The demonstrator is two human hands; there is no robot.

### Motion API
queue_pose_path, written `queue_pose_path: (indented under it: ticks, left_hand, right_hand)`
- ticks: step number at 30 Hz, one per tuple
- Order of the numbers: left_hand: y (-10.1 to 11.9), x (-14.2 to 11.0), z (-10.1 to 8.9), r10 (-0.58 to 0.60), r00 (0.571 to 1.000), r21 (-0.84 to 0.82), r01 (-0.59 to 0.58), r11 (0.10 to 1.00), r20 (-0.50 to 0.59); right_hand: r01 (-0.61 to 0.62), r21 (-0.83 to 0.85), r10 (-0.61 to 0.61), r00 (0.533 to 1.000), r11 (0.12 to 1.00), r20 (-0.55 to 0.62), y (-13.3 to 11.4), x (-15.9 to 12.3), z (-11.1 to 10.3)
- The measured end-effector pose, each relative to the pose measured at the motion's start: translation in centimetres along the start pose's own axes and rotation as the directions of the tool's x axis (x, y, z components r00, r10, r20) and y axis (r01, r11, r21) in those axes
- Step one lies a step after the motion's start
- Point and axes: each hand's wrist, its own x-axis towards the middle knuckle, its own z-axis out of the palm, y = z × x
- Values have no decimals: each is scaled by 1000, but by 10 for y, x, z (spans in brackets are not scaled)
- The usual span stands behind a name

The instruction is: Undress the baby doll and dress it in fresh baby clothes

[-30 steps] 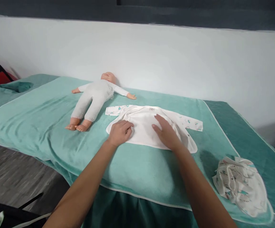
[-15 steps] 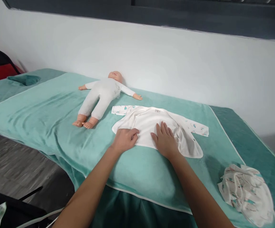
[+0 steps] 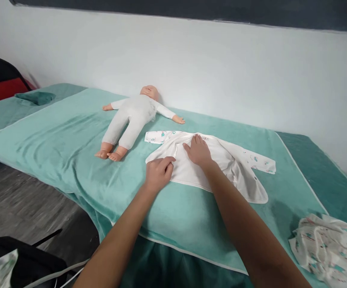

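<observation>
Lying spread out under both hands: a white long-sleeved baby shirt with green-printed sleeves (image 3: 189, 170), on a light green plush blanket (image 3: 179, 218). Right hand (image 3: 198, 151) open, palm down on the shirt's middle, fingertips near the collar, just beside a small dark-printed label (image 3: 205, 138); thumb spread away. Left hand (image 3: 159, 173) at the shirt's near edge, left part, fingers curled in — cannot tell if any fabric is pinched. Both sleeves stretch outward beyond the hands; right-side flap, partly folded, lies beside the right forearm. Soft-bodied white doll with bare pinkish head, hands and feet (image 3: 135, 111) on its back, past the left hand, near the shirt's left sleeve. Crumpled white printed cloth (image 3: 326, 248) well apart, near right corner.
</observation>
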Motion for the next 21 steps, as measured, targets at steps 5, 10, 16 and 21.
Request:
queue_pose_path:
  ticks: [5,10,16,21]
  left_hand:
    - [1,2,1,-60,998,0,60,998,8]
    - [3,2,0,-108,993,45,106,993,42]
    - [3,4,1,-115,992,84,110,990,60]
    - [2,5,4,-136,987,102,128,986,81]
  right_hand:
    - [-9,-29,8,1000,1000,-23,3,8,2]
    - [44,-23,-44,999,999,-17,7,16,0]
    - [53,-34,-55,998,998,-36,5,20,-3]
    - [10,-53,-21,975,999,-219,-1,10,-7]
